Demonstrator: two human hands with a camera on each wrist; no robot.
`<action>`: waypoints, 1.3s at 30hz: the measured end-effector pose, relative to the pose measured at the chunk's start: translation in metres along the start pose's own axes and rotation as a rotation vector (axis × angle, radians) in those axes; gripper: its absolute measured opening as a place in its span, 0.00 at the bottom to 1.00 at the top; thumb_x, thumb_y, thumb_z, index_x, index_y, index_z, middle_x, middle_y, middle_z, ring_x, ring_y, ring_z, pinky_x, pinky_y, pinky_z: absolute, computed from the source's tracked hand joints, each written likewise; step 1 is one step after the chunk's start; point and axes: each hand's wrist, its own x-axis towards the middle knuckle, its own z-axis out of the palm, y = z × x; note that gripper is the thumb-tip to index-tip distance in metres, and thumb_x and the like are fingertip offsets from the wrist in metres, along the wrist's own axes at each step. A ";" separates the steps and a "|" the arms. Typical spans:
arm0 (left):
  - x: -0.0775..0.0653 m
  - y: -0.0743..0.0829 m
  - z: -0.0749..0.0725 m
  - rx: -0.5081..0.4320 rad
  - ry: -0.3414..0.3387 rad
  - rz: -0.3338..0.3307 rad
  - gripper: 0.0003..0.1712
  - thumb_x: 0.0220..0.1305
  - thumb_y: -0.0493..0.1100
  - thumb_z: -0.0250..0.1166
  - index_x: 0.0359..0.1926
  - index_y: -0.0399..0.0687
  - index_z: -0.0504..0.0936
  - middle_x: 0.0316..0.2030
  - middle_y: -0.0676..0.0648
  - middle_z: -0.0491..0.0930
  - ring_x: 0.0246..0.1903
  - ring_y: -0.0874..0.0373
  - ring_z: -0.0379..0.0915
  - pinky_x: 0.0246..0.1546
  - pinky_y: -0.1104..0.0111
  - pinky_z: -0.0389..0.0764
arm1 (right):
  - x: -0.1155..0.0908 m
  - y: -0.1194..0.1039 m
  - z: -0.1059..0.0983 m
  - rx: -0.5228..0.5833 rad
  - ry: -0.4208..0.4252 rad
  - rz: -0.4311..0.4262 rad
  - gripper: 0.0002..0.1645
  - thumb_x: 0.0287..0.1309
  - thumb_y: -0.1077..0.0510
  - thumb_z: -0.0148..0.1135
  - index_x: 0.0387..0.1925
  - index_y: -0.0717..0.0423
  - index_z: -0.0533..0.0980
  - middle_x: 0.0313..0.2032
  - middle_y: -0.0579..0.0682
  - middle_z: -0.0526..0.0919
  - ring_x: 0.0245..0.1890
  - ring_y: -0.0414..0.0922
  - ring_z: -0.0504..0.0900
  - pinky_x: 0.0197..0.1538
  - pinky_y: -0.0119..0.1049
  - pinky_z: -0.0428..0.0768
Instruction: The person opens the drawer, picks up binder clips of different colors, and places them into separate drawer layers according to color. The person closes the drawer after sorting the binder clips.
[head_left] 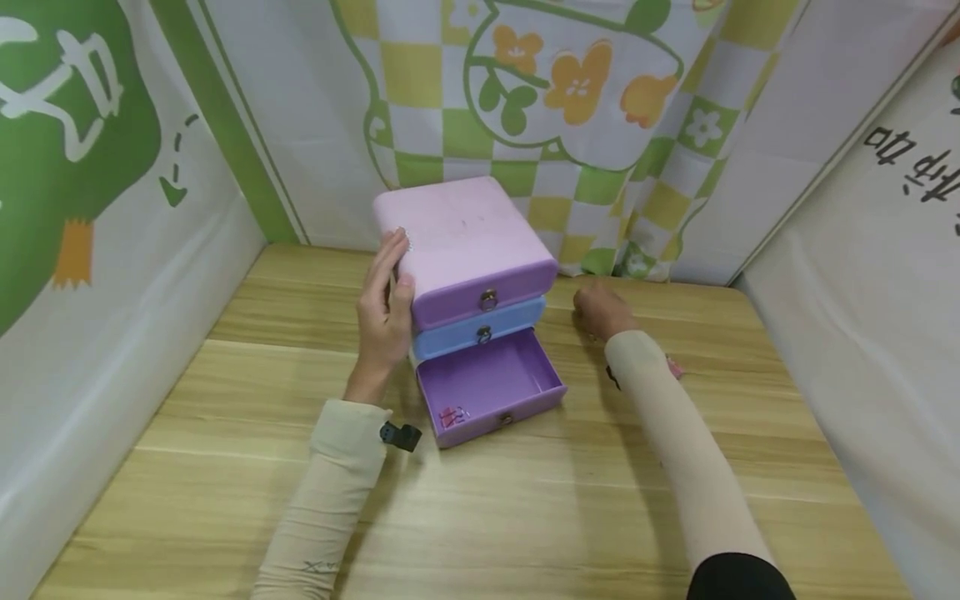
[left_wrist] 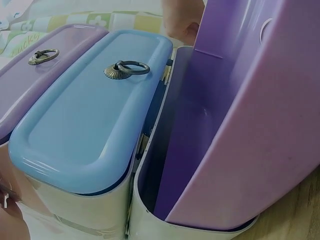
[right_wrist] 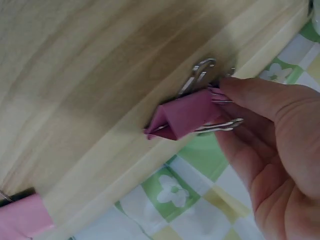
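A small chest of drawers with a pink top (head_left: 465,233) stands on the table. Against its left side and top edge rests my left hand (head_left: 384,321), fingers fairly straight. Its bottom purple drawer (head_left: 487,379) is pulled out, with pink binder clips (head_left: 452,416) in the front left corner. The blue drawer (left_wrist: 95,110) above is pushed in. To the right of the chest, my right hand (head_left: 603,310) pinches a pink binder clip (right_wrist: 187,115) with silver wire handles, close to the tabletop. Whether a second clip sits behind it is hard to tell.
Another pink binder clip (right_wrist: 25,217) lies on the wooden table (head_left: 225,467), partly behind the right forearm in the head view. A checkered curtain (head_left: 555,208) hangs at the table's back edge, and white panels stand on both sides.
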 end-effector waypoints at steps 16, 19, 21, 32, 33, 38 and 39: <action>-0.004 -0.037 0.000 0.002 0.002 0.025 0.29 0.72 0.39 0.52 0.70 0.35 0.76 0.75 0.38 0.72 0.81 0.46 0.58 0.85 0.60 0.58 | -0.012 -0.001 -0.028 0.370 -0.296 0.058 0.09 0.64 0.59 0.73 0.31 0.62 0.89 0.30 0.55 0.93 0.26 0.45 0.89 0.38 0.35 0.89; -0.004 -0.036 0.000 0.009 0.000 0.023 0.29 0.72 0.39 0.52 0.70 0.34 0.76 0.75 0.37 0.71 0.81 0.46 0.58 0.85 0.60 0.58 | -0.014 0.001 -0.034 0.527 -0.362 0.053 0.10 0.67 0.59 0.69 0.38 0.64 0.89 0.33 0.57 0.93 0.30 0.47 0.92 0.44 0.40 0.91; -0.003 -0.027 0.001 0.013 0.001 0.019 0.29 0.71 0.37 0.51 0.69 0.30 0.75 0.74 0.33 0.71 0.81 0.42 0.57 0.85 0.60 0.57 | -0.017 0.000 -0.039 0.646 -0.399 0.078 0.11 0.69 0.60 0.67 0.41 0.65 0.88 0.34 0.56 0.93 0.31 0.46 0.92 0.45 0.42 0.92; 0.000 0.001 0.000 0.007 -0.006 0.001 0.29 0.70 0.34 0.50 0.67 0.21 0.73 0.72 0.24 0.69 0.79 0.31 0.56 0.85 0.61 0.57 | -0.038 -0.033 -0.064 0.888 -0.427 0.073 0.15 0.69 0.53 0.69 0.42 0.63 0.88 0.36 0.56 0.93 0.33 0.46 0.93 0.41 0.37 0.92; 0.000 0.001 0.000 0.005 -0.007 0.002 0.29 0.69 0.34 0.50 0.67 0.21 0.73 0.72 0.24 0.68 0.79 0.31 0.56 0.85 0.61 0.57 | -0.040 -0.037 -0.065 0.896 -0.433 0.065 0.15 0.68 0.53 0.70 0.42 0.63 0.88 0.36 0.56 0.93 0.33 0.45 0.93 0.41 0.37 0.93; 0.000 -0.001 0.000 -0.001 -0.010 0.004 0.29 0.70 0.34 0.49 0.68 0.21 0.72 0.73 0.25 0.68 0.79 0.32 0.56 0.85 0.61 0.57 | -0.047 -0.063 -0.065 0.957 -0.454 0.054 0.14 0.67 0.54 0.71 0.44 0.63 0.88 0.36 0.56 0.93 0.32 0.45 0.93 0.42 0.38 0.93; 0.000 -0.002 0.000 0.000 -0.009 0.005 0.29 0.70 0.34 0.49 0.68 0.21 0.72 0.72 0.25 0.68 0.79 0.32 0.56 0.85 0.61 0.57 | -0.048 -0.069 -0.064 0.966 -0.458 0.047 0.14 0.68 0.55 0.70 0.44 0.63 0.88 0.35 0.56 0.93 0.32 0.45 0.93 0.42 0.38 0.93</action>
